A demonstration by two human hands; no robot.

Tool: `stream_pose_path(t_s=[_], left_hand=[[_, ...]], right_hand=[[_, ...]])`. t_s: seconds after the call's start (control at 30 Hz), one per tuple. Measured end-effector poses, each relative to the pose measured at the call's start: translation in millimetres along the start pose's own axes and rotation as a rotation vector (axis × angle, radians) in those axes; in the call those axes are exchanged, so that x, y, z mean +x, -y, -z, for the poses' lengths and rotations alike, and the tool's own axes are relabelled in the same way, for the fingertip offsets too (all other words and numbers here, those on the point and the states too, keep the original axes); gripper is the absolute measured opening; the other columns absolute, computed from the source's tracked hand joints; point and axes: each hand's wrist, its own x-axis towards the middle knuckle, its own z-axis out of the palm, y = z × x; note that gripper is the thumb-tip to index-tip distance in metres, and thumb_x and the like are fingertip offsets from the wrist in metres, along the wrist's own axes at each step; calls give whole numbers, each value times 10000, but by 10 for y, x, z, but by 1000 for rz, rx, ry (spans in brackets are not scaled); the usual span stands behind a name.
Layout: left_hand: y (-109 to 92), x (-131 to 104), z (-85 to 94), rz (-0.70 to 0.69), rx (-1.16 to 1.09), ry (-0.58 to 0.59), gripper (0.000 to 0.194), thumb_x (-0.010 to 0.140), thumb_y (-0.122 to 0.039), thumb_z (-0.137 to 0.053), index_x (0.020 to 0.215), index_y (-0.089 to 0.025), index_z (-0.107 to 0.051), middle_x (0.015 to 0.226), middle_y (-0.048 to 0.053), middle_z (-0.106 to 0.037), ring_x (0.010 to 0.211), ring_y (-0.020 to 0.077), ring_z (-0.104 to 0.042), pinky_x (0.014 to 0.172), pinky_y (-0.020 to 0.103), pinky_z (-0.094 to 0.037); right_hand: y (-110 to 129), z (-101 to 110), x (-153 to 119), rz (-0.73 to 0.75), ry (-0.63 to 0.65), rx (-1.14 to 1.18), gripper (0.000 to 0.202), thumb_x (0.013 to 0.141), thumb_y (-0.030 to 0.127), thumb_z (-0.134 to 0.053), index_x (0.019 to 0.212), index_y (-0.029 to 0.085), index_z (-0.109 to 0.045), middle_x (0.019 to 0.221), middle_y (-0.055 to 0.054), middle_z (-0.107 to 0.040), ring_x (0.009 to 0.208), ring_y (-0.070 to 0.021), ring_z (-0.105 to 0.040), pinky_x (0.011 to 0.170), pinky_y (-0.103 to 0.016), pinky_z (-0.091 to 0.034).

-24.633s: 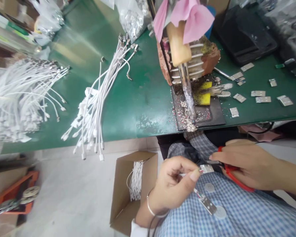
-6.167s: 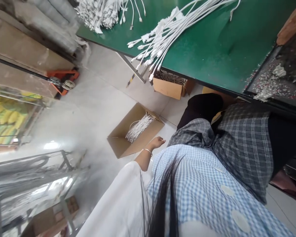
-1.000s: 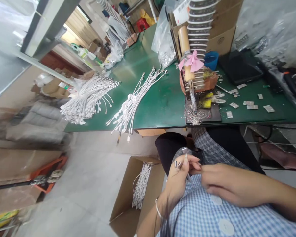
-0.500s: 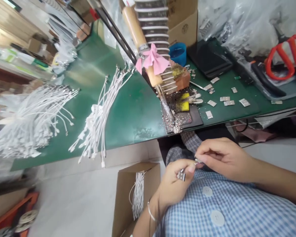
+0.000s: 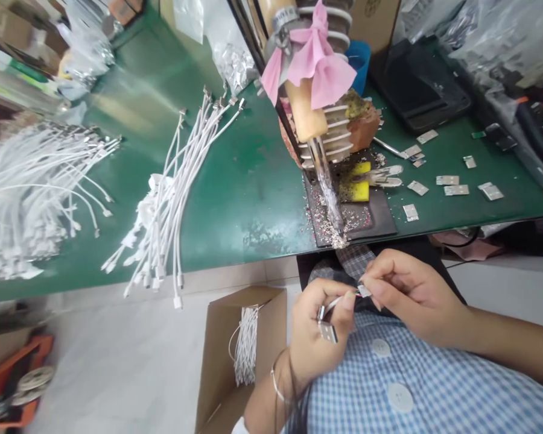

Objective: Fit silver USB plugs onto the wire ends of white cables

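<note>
My left hand (image 5: 319,328) is closed on a white USB cable (image 5: 332,305), pinching its end between thumb and forefinger. A metal USB plug (image 5: 328,332) sticks out between the curled fingers of the same hand. Opposite it, my right hand (image 5: 411,295) pinches a small silver USB connector (image 5: 364,290) by thumb and fingertips, right at the cable's end; whether the two touch is too small to tell. Both hands are over my lap, in front of the table edge. A soldering iron (image 5: 328,181) with a wooden handle hangs tip-down above them, over a dark pad (image 5: 382,220) scattered with solder bits.
White cables (image 5: 181,181) lie on the green table (image 5: 235,199), with a larger cable pile (image 5: 36,193) farther left. Several loose metal connectors (image 5: 456,190) and a black phone (image 5: 420,84) lie right of the iron. Below stands a cardboard box (image 5: 271,325) holding cables.
The head view has shifted, so the table things sit differently in the picture. My hands stay close together; the connector in my right fingers and the cable end now show more plainly.
</note>
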Motion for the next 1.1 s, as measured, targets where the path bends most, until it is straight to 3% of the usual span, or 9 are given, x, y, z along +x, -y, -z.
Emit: stream_pose_path(t_s=[0.23, 0.4, 0.63, 0.77, 1.1], left_hand=[[54, 9, -85, -236, 198, -124, 49, 919, -181, -574, 891, -180, -613, 560, -46, -601, 424, 67, -516, 445, 155, -411], [55, 76, -80, -450, 424, -217, 95, 866, -112, -593, 932, -172, -628, 700, 7, -730, 495, 88, -635, 497, 165, -485], [1, 168, 27, -619, 589, -141, 168, 827, -50, -571, 947, -161, -612, 732, 22, -755, 564, 119, -697, 560, 196, -535], [-39, 176, 93, -609, 641, -84, 177, 843, -53, -579, 982, -146, -635, 757, 40, -767, 591, 123, -706, 583, 199, -546], [-65, 175, 51, -553, 663, -122, 132, 900, -128, -561, 995, -154, -648, 780, 28, -766, 608, 145, -716, 604, 219, -574]], right_hand=[[-23, -2, 5, 89, -49, -83, 129, 973, 248, -529, 852, 216, -561, 642, 57, -515, 507, -65, -479, 463, -159, -435], [15, -1, 64, 143, -42, -158, 122, 965, 199, -524, 849, 209, -561, 665, 48, -556, 539, -66, -536, 493, -154, -465], [160, 68, 151, 256, -16, -437, 119, 935, 140, -509, 854, 202, -570, 650, 39, -600, 509, -76, -540, 482, -174, -459], [214, 111, 185, 346, 10, -583, 132, 915, 97, -509, 860, 200, -571, 665, 35, -631, 525, -75, -564, 508, -172, -470], [235, 84, 207, 444, -34, -809, 148, 925, 108, -481, 885, 197, -593, 668, 10, -681, 555, -105, -638, 540, -198, -509]])
